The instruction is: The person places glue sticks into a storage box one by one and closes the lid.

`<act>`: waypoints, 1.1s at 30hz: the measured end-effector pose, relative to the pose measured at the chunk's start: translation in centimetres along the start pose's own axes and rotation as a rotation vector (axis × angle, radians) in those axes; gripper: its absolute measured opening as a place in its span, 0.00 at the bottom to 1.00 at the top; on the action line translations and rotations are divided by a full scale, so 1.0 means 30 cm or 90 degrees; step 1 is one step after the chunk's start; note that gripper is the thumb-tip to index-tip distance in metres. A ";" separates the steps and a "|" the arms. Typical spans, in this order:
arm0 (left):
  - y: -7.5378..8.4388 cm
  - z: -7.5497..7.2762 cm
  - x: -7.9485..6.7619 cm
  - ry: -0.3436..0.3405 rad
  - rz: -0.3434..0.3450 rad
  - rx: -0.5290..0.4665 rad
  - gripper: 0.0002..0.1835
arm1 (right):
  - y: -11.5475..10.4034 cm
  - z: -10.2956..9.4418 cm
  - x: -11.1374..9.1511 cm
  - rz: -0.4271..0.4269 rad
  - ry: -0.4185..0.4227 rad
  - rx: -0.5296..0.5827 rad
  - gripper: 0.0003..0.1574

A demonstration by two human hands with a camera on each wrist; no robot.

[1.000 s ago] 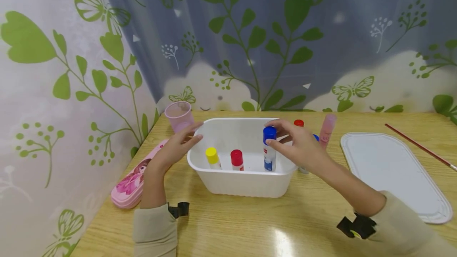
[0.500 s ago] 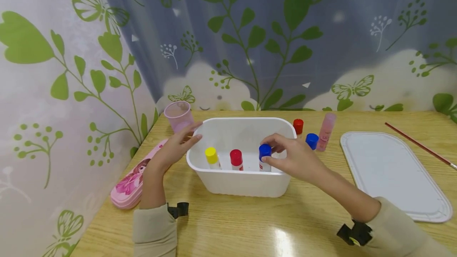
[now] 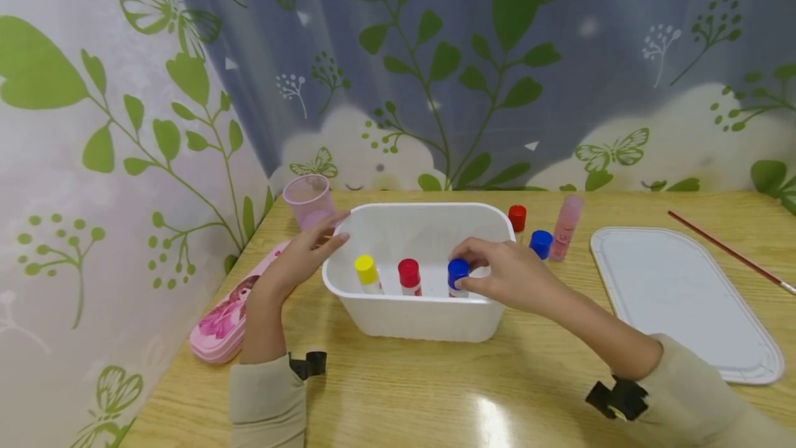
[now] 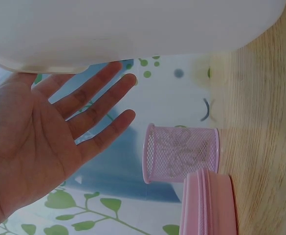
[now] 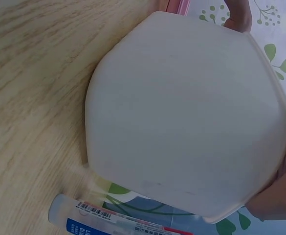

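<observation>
A white plastic bin [image 3: 429, 320] stands on the wooden table. Inside it are a yellow-capped glue stick [image 3: 367, 270], a red-capped glue stick [image 3: 409, 274] and a blue-capped glue stick [image 3: 458, 270], all upright in a row. My right hand [image 3: 513, 275] reaches over the right rim and pinches the blue cap between thumb and fingers. In the right wrist view the bin wall hides the fingertips. My left hand [image 3: 301, 258] is at the left rim; the left wrist view shows its palm and spread fingers [image 4: 101, 110] beside the bin, holding nothing.
Right of the bin stand a red-capped bottle [image 3: 517, 218], a blue-capped one [image 3: 541, 244] and a pink tube [image 3: 567, 228]. Farther right lie a white tray [image 3: 684, 303] and a paintbrush [image 3: 727, 249]. A pink mesh cup [image 3: 309, 200] and pink pencil case [image 3: 218, 327] are at left.
My right hand has lowered the blue-capped glue stick inside the bin and shifted it slightly left, beside the red-capped one. The left hand has stayed at the rim.
</observation>
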State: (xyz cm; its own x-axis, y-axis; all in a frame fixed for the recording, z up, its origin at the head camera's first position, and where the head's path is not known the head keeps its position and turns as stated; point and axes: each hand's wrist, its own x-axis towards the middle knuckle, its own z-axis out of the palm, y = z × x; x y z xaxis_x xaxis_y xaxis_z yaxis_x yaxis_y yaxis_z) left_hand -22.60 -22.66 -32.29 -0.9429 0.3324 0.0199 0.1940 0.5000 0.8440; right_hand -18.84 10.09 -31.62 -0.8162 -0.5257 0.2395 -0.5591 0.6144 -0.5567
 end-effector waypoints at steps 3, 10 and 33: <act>-0.001 -0.001 -0.001 0.000 -0.003 0.003 0.32 | -0.005 -0.003 0.002 0.006 -0.014 -0.004 0.16; -0.006 -0.002 0.000 0.002 0.003 0.001 0.32 | -0.009 -0.012 0.007 -0.002 -0.043 -0.012 0.15; 0.000 -0.002 0.000 0.000 0.000 -0.001 0.32 | -0.013 -0.053 -0.014 -0.048 -0.064 0.006 0.19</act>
State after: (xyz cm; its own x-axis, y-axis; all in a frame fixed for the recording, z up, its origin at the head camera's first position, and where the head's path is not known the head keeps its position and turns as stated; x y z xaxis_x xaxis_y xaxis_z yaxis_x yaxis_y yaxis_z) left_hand -22.61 -22.70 -32.27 -0.9431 0.3320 0.0198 0.1936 0.4994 0.8445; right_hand -18.53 11.00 -30.24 -0.7534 -0.6263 0.2002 -0.6161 0.5662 -0.5476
